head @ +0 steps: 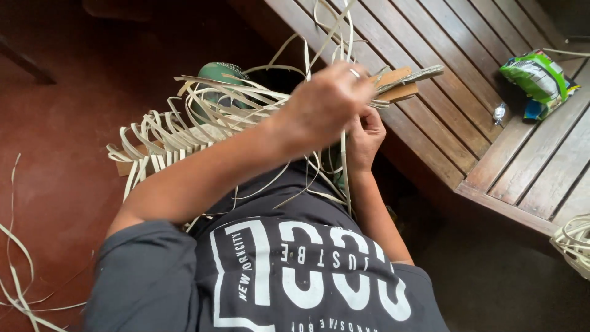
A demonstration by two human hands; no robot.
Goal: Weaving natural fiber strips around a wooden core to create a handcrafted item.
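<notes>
Both hands (344,117) beside bench edge (430,166)

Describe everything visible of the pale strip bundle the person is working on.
The bundle of pale strips looks like thin, flat cane or palm-leaf ribbons, cream-coloured and springy. Many loop and fan out to the left; others trail up and down over the lap. The left hand and right hand grip strands near a brown wooden piece by the slatted bench.

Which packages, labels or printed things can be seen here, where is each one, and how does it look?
Snack bag: on the wooden bench, upper right; crumpled pouch, green and white with some blue.
Shirt print: on the person's dark grey shirt, bottom centre; large white block lettering inside a white outline.
No signs or screens are in view.
</notes>
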